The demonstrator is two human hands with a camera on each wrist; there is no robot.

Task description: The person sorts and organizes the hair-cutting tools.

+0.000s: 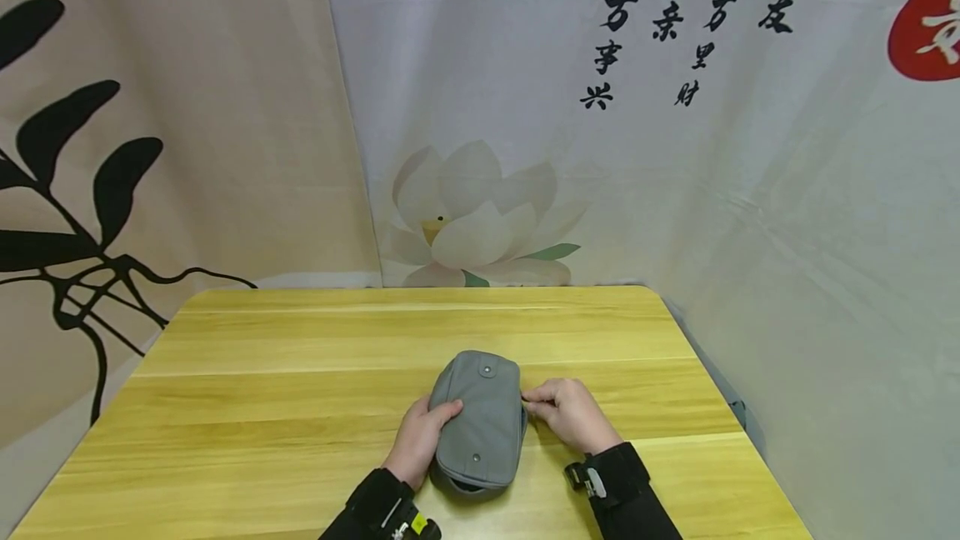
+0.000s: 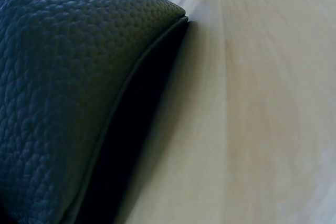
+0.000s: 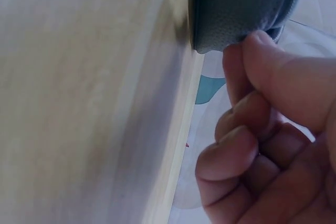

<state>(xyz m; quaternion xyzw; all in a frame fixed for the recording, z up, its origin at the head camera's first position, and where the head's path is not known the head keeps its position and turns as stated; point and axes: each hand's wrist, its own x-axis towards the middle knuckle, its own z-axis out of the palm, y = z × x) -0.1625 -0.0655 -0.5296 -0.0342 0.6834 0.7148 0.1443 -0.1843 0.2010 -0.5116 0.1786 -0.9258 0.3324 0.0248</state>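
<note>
A grey pebbled-leather zip pouch (image 1: 480, 415) rests on the table, with a snap stud near each end of its upper face. The left hand (image 1: 421, 442) grips its left side, thumb laid over the top face. On the pouch's right side, the right hand (image 1: 566, 412) pinches at the zipper with thumb and index finger. Close up in the right wrist view, the thumb (image 3: 286, 77) and index fingertip meet right at the zippered edge (image 3: 290, 9), the other fingers curled; the piece between them is hidden. The left wrist view shows the pouch's dark side (image 2: 79, 77) near the tabletop.
The yellow wood-grain table (image 1: 262, 407) extends around the pouch on all sides. Behind it hangs a cloth backdrop (image 1: 480, 107) with a printed lotus and black characters. Black wrist straps (image 1: 622, 473) with small devices sit on both forearms.
</note>
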